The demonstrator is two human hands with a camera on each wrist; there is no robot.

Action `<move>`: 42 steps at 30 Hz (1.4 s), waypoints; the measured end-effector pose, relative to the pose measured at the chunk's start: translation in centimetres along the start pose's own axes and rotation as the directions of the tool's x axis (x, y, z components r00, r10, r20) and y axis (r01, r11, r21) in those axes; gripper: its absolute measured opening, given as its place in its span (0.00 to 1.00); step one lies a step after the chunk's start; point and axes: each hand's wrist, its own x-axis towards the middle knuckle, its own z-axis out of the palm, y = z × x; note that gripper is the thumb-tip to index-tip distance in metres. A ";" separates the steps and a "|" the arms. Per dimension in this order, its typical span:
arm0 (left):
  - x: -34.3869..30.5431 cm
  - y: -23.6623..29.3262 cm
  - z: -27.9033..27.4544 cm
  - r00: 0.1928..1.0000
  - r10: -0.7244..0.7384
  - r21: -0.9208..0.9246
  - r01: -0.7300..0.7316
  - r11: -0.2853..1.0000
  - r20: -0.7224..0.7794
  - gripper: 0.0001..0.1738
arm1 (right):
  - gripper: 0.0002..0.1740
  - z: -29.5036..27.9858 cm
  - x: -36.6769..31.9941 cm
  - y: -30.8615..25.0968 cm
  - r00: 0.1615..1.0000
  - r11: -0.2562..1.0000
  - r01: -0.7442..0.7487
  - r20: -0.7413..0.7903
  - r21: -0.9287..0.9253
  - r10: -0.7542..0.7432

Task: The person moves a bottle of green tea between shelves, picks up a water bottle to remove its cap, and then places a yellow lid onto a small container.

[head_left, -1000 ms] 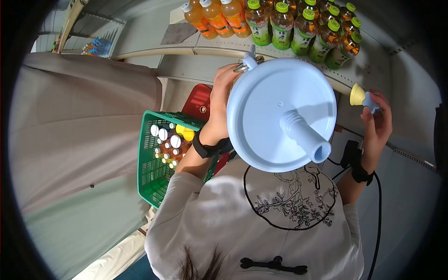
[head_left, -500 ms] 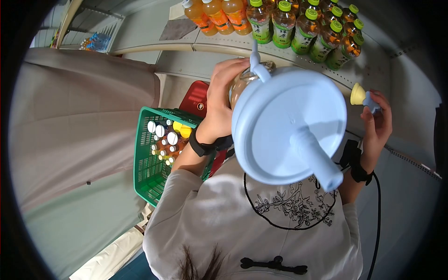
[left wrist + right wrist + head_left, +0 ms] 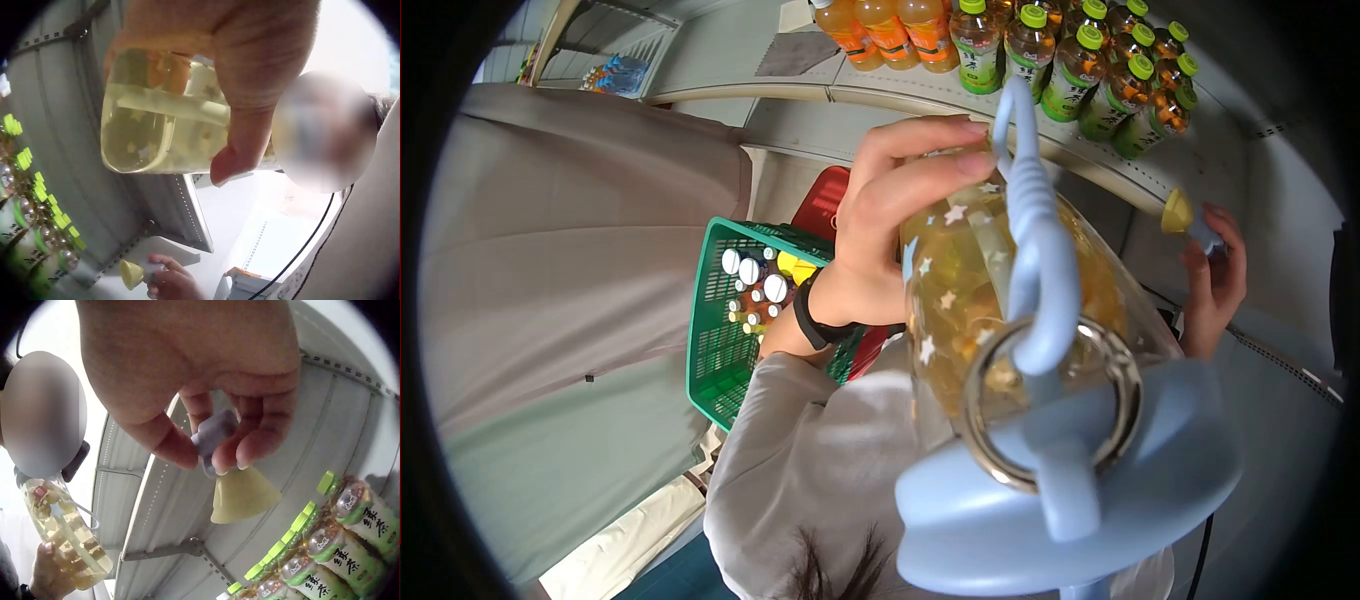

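Observation:
My left hand (image 3: 880, 205) grips a clear water bottle (image 3: 955, 270) printed with stars, with pale yellow liquid inside. Its blue lid (image 3: 1070, 500) faces the head camera, with a metal ring and a blue carry loop (image 3: 1042, 250). A straw (image 3: 169, 106) shows through the wall in the left wrist view, where the bottle lies nearly level. The lid end meets a blurred area at the person's head in both wrist views. My right hand (image 3: 1220, 270), held out to the side, pinches a small cap by its blue-grey part (image 3: 215, 434); its yellow cone (image 3: 244, 497) points away from the palm.
Green tea bottles (image 3: 1080, 75) and orange drink bottles (image 3: 895, 35) stand on the shelf (image 3: 880, 80) ahead. Left of the body is a green basket (image 3: 700, 350) with several capped bottles, beside a red object (image 3: 820, 200). A cloth curtain (image 3: 600, 200) hangs at far left.
The bottle has tipped up: the lid's top, with its spout, faced the camera before, and now the bottle's side, ring and loop show. The right hand still holds the cap.

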 end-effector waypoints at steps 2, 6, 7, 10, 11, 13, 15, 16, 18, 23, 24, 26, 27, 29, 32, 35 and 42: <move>0.0 -0.1 0.1 1.000 0.023 -0.024 -0.023 0.999 0.001 0.32 | 0.14 -0.1 0.0 0.2 1.000 1.000 0.012 0.008 -0.006 -0.012; -0.5 -2.2 0.6 0.975 0.221 -0.015 -0.222 0.975 -0.028 0.34 | 0.14 0.0 -0.1 0.5 1.000 1.000 0.005 -0.002 0.019 -0.005; -0.8 -2.5 0.6 0.979 0.204 -0.032 -0.204 0.978 -0.011 0.34 | 0.14 0.0 -0.1 0.5 1.000 1.000 0.010 -0.005 0.017 -0.009; 0.1 -0.8 1.2 0.981 0.160 -0.100 -0.172 0.980 -0.113 0.34 | 0.15 0.1 -0.3 0.3 1.000 1.000 -0.020 -0.009 0.024 0.020; 0.2 -0.4 1.0 0.981 0.159 -0.099 -0.170 0.980 -0.113 0.34 | 0.15 0.1 -0.2 0.3 1.000 0.999 -0.021 -0.008 0.025 0.021; 0.3 0.2 0.4 0.996 0.086 -0.069 -0.087 0.994 -0.015 0.34 | 0.14 0.2 -0.2 0.2 1.000 1.000 0.007 -0.012 0.020 -0.006; 0.2 -0.4 0.8 0.989 0.133 -0.080 -0.137 0.987 -0.057 0.34 | 0.14 0.0 -0.3 0.1 1.000 1.000 -0.014 -0.009 -0.016 0.013; 0.1 -0.8 1.1 0.979 0.180 -0.092 -0.189 0.978 -0.100 0.34 | 0.14 0.0 -0.3 0.1 0.999 0.998 -0.033 -0.009 -0.054 0.033; 0.0 -1.8 2.0 0.965 0.213 -0.121 -0.232 0.965 -0.153 0.34 | 0.15 0.1 -0.4 0.2 0.999 0.999 -0.037 -0.009 -0.006 0.037; -0.5 -2.6 1.6 0.946 0.302 -0.095 -0.314 0.945 -0.117 0.34 | 0.15 0.3 -0.3 0.1 1.000 1.000 -0.004 -0.019 0.013 0.004; -0.5 -2.6 1.7 0.946 0.303 -0.096 -0.314 0.945 -0.118 0.34 | 0.15 0.2 -0.3 0.1 1.000 1.000 0.001 -0.012 0.003 -0.001; -0.5 -2.5 1.7 0.948 0.295 -0.095 -0.307 0.947 -0.123 0.33 | 0.15 0.2 -0.3 0.0 1.000 1.000 0.007 -0.006 -0.007 -0.007; -0.6 -2.5 1.6 0.947 0.295 -0.096 -0.308 0.947 -0.123 0.33 | 0.15 0.2 -0.2 0.0 1.000 1.000 0.013 -0.004 -0.004 -0.013; -0.8 -2.2 1.5 0.973 0.218 -0.075 -0.223 0.972 -0.080 0.33 | 0.15 0.2 -0.2 0.0 1.000 1.000 0.021 -0.004 -0.002 -0.021; 0.2 -0.9 1.6 0.968 0.207 -0.130 -0.225 0.966 -0.141 0.33 | 0.15 0.2 -0.3 -0.1 1.000 1.000 0.003 0.007 -0.003 -0.003; -0.5 -2.4 3.0 0.931 0.263 -0.165 -0.310 0.936 -0.254 0.33 | 0.14 0.1 -0.3 0.0 1.000 1.000 0.010 0.013 -0.014 -0.009; -1.1 -2.5 2.5 0.974 0.180 -0.141 -0.200 0.970 -0.139 0.34 | 0.15 -0.1 -0.2 0.4 1.000 1.000 0.004 0.010 0.010 -0.004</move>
